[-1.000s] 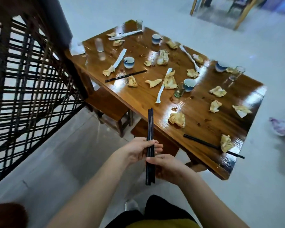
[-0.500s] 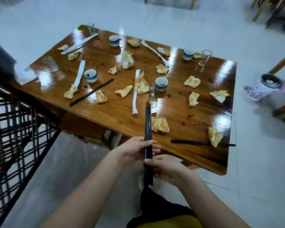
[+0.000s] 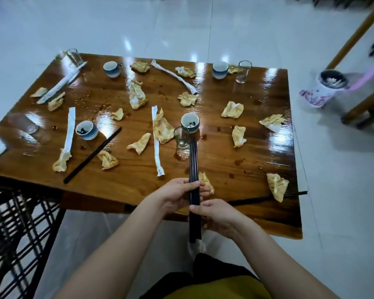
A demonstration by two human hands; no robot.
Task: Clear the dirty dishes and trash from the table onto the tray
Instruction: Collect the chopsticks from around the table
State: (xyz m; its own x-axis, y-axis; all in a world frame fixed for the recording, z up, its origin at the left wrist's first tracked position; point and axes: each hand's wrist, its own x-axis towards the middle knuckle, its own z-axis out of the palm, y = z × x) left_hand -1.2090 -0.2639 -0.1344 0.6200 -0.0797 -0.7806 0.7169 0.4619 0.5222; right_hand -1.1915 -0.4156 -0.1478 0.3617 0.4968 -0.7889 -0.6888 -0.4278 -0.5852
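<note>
A bundle of black chopsticks (image 3: 193, 162) is held in both hands over the near edge of the table (image 3: 225, 160), clear of the wood. The left hand (image 3: 175, 194) is curled round the bundle about its middle, and the right hand (image 3: 217, 214) is closed on it just below, with thumb and fingers pinching the sticks together. The sticks are judged light, stiff and smooth, so sliding past one another is to be expected if the grip is loosened. A firm hold near the middle is to be preferred, which is roughly where they are gripped now. The long axis is laid straight away from the body. One end is pointed out over the table, crossing a small glass (image 3: 180, 140) in the picture, and the other is pointed back below the table edge. Which end is the tip cannot be told. A second pair (image 3: 93, 155) is seen lying flat on the left, and a third pair (image 3: 257, 199) lies at the near right edge under a crumpled napkin (image 3: 276, 186). No tray is seen.
</note>
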